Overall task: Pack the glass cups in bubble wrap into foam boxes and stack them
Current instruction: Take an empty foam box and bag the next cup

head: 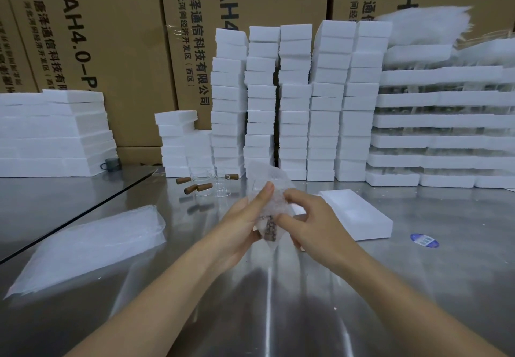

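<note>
Both my hands hold a bubble-wrap bag (264, 181) above the metal table, with a glass cup's brown handle (269, 228) showing through it. My left hand (242, 222) cradles the bag from the left, fingers along its side. My right hand (303, 217) pinches the wrap from the right. An open white foam box (359, 217) lies on the table just right of my hands. Several bare glass cups with brown handles (207, 185) stand farther back, left of centre.
A pile of bubble-wrap bags (89, 248) lies at the left. Tall stacks of foam boxes (295, 105) line the back, with lower stacks (55, 133) at the left and trays of glassware (446, 122) at the right. Cardboard cartons (111, 36) stand behind. A blue sticker (424, 240) lies on the table.
</note>
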{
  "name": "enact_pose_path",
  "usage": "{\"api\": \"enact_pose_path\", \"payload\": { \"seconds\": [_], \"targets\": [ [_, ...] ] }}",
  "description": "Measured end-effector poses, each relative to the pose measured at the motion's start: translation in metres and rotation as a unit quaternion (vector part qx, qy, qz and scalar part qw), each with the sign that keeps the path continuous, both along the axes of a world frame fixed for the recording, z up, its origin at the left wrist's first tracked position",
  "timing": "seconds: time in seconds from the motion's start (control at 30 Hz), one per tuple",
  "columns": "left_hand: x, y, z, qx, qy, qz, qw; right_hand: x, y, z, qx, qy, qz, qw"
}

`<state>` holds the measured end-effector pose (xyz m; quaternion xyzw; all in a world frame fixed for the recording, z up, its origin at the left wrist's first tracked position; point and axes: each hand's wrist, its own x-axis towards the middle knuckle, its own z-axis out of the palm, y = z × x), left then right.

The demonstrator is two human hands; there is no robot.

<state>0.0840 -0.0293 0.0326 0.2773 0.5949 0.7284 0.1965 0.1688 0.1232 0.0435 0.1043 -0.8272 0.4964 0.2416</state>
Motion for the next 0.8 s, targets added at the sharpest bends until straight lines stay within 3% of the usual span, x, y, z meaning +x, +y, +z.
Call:
{"api": "enact_pose_path", "payload": {
  "seconds": [0.1,0.2,0.43,0.57,0.63,0.7,0.8],
  "targets": [
    [0.000,0.000,0.002,0.008,-0.003,-0.006,1.000,-0.002,-0.002,-0.003,-0.019,0.042,-0.092,0.995],
    [0.001,0.001,0.001,0.009,-0.014,-0.019,1.000,-0.004,-0.001,-0.005,-0.023,0.010,-0.071,0.997],
    [-0.007,-0.007,-0.002,-0.075,-0.021,-0.026,0.997,-0.004,0.007,-0.009,0.078,-0.044,0.001,0.996],
    [-0.016,-0.014,-0.001,-0.026,-0.057,0.041,0.997,-0.009,0.024,-0.011,0.079,-0.052,-0.062,0.994],
    [-0.022,-0.016,0.000,0.013,-0.103,0.082,0.991,-0.012,0.035,-0.015,0.166,-0.060,-0.164,0.971],
    [-0.026,-0.020,0.001,0.071,-0.168,0.092,0.979,-0.016,0.042,-0.020,0.307,-0.105,-0.242,0.914],
    [-0.030,-0.026,0.007,0.149,-0.228,0.072,0.959,-0.023,0.043,-0.028,0.379,-0.173,-0.251,0.874]
  ]
}}
